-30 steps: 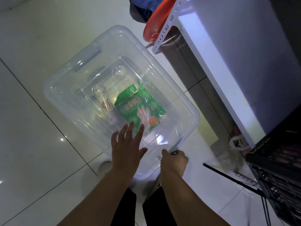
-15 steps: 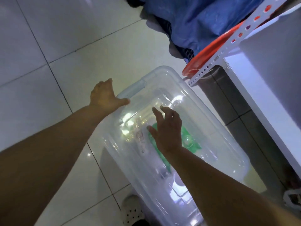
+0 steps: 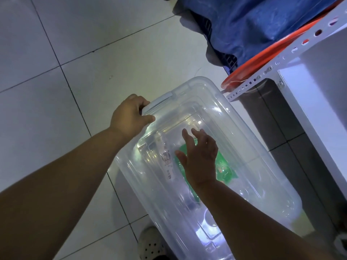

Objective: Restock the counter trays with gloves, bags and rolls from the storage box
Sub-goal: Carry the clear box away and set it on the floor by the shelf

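Storage box: the clear storage box (image 3: pixel 266 186) is sitting on the tiled floor (image 3: pixel 56 87) with its lid (image 3: pixel 242 139) on, its right long side lying just beside the white rack (image 3: pixel 250 85).
Glove packet: a green glove packet (image 3: pixel 224 170) is lying inside the box, showing through the lid and partly hidden under the right hand.
Left hand: the left hand (image 3: pixel 129 115) is gripping the grey latch (image 3: pixel 161 99) at the box's far end, fingers curling over the edge and thumb pressing on the lid.
Right hand: the right hand (image 3: pixel 199 156) is resting flat on the middle of the lid, fingers straight and spread, holding nothing.
Orange basin: an orange basin (image 3: pixel 249 69) is lying under the rack, near the box's far right corner.
Blue cloth: a blue cloth (image 3: pixel 262 25) is draping beyond the box.
Shoe: a white perforated shoe (image 3: pixel 150 244) is showing beside the box's near left side.
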